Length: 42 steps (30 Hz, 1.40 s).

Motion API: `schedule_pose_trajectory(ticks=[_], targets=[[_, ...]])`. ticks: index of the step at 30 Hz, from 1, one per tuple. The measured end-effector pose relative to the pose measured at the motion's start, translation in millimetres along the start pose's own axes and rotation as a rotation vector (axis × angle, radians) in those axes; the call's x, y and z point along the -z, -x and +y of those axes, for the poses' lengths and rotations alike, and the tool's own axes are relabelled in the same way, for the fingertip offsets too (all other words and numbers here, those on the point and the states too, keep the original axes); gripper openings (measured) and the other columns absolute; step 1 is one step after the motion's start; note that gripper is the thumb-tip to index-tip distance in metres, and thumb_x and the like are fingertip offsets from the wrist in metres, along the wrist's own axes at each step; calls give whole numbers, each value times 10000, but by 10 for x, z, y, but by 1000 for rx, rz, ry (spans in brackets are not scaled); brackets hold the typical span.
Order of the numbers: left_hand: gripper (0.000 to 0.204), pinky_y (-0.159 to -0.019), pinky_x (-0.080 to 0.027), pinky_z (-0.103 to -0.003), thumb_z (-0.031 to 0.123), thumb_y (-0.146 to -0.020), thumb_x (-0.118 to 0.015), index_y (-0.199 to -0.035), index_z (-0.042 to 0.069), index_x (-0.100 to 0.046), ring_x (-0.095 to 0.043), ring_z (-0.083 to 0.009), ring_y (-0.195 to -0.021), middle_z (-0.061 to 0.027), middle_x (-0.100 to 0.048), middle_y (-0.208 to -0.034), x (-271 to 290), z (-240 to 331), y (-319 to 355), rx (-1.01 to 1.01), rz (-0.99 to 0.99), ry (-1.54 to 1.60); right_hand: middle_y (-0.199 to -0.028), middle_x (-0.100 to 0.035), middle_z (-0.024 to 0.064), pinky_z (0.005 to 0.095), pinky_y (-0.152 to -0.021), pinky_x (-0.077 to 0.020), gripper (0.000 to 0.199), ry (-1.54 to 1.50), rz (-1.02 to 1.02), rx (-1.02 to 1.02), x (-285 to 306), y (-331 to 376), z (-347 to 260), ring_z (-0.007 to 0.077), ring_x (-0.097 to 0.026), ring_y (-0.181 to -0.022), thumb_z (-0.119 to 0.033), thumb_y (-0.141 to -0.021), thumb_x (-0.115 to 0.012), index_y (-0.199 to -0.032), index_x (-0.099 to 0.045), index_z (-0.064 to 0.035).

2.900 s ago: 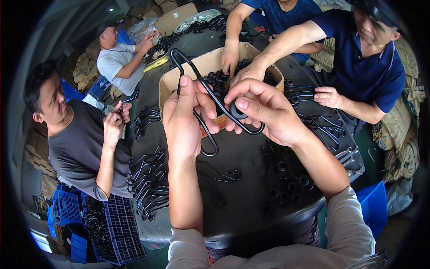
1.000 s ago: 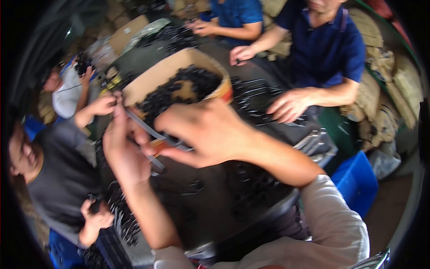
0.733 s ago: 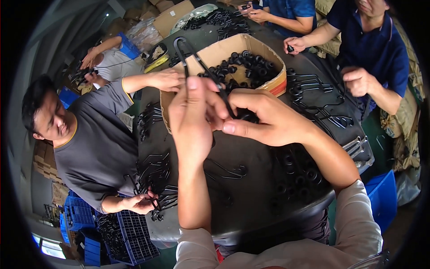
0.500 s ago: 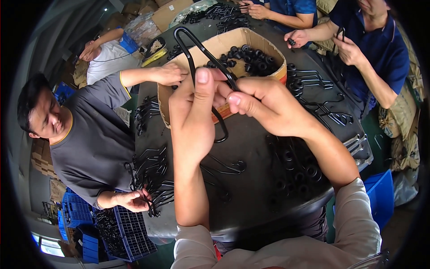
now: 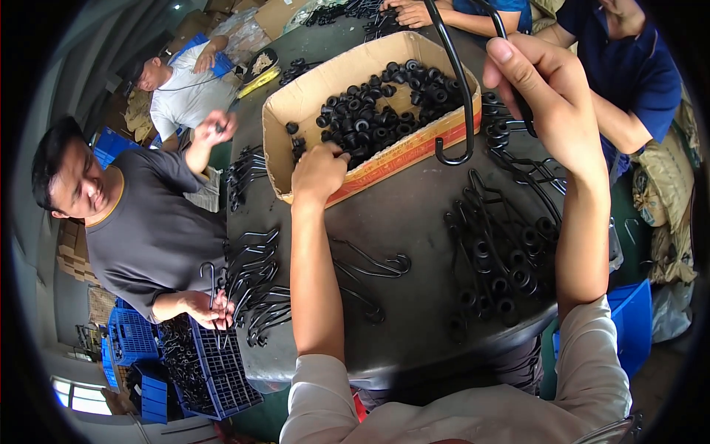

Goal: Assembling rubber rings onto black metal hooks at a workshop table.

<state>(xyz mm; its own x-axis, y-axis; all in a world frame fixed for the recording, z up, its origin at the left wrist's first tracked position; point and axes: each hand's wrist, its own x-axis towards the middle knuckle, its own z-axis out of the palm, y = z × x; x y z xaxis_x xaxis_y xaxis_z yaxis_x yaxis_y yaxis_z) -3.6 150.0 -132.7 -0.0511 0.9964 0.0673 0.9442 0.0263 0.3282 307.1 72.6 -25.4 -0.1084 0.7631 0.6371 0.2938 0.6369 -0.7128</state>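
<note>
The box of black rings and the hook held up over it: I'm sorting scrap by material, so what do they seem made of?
The box looks like plain brown corrugated cardboard, matte, with raw edges. The rings look like black rubber or plastic: dull, moulded, alike; which one is unclear. The hook in the right hand looks like bent metal rod with a glossy black coating, which catches light.

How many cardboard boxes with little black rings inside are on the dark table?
1. The cardboard box sits at the far middle of the table, the left hand reaching into it. Other boxes may be hidden beyond the picture's edge.
</note>
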Motion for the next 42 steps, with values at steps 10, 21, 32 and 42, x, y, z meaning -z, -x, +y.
schedule_pose_trajectory(ticks=[10,21,32,42], targets=[[312,-947,-507,-407,267,-813,-750,-1048,62,-762,-702,-332,-1039,-165,-754,-1022,-64,-171,-96,47,-72,209,-596,-470,-64,241,-495,-297,382,7,-58,-39,-85,58,-11,29,-408,-556,-329,-1022,-610,-809,-688,-22],[200,-772,-542,-295,72,-967,-605,-1117,-47,-662,-679,-168,-849,-110,-702,-986,268,128,156,-245,-28,1079,-568,-427,-52,268,-500,-292,383,4,-103,-81,-187,117,37,51,-377,-550,-305,-1023,-604,-792,-673,-9],[247,-793,-501,-252,134,-991,-636,-1153,-52,-646,-637,-112,-859,-63,-687,-1005,569,753,797,-609,-283,1228,-575,-496,-21,268,-520,-328,415,-82,-116,-170,-212,123,-56,67,-438,-550,-322,-1026,-580,-768,-681,-13],[193,-792,-491,-212,77,-966,-691,-1123,-7,-615,-624,-65,-896,-9,-676,-968,541,806,834,-585,-343,1276,-567,-509,-7,285,-531,-353,401,-78,-101,-209,-197,106,-44,83,-461,-551,-305,-1019,-581,-762,-686,-15]])
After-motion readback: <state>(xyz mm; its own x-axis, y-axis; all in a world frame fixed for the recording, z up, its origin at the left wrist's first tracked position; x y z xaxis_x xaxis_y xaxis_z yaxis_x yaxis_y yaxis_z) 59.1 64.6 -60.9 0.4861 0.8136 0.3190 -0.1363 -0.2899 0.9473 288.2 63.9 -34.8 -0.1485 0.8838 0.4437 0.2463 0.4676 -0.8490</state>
